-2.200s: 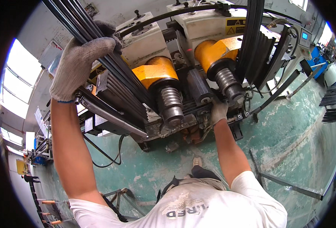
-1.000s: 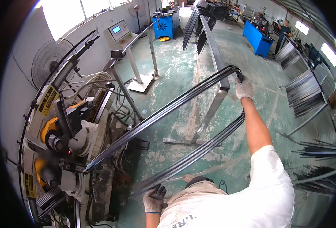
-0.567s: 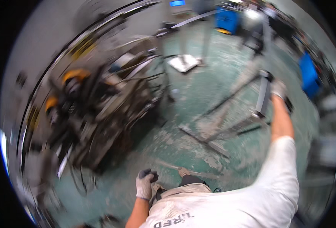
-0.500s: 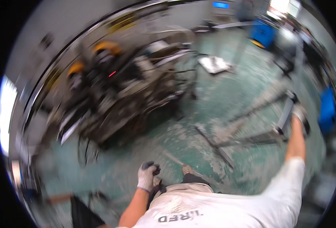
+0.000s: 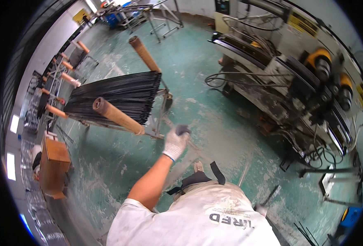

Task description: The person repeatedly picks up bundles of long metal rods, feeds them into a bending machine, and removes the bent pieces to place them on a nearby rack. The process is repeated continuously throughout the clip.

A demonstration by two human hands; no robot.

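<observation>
My left hand [image 5: 176, 141], in a white glove with dark grey fingertips, is held out ahead of me with its fingers curled in. Nothing shows in it. Beyond it to the left stands a metal cart [image 5: 156, 133] with upright brown tubes [image 5: 117, 116], loaded with a stack of long black strips [image 5: 115, 96]. Only a small part of my gloved right hand [image 5: 261, 209] shows, low beside my shirt. It is at a grey metal frame [image 5: 272, 195], which my body mostly hides; the fingers are largely out of sight.
A machine [image 5: 263, 74] with orange-topped motors [image 5: 321, 63] and loose cables fills the right side. Brown cartons [image 5: 56, 153] stand at the left. More tube racks [image 5: 68, 65] line the far left. A metal stand [image 5: 165, 22] is at the back. Thin black rods [image 5: 305, 234] lie lower right.
My view has swung left, so the machine now sits on the right and the loaded cart has come into view. My left hand has reached forward; the right has dropped behind beside my body.
</observation>
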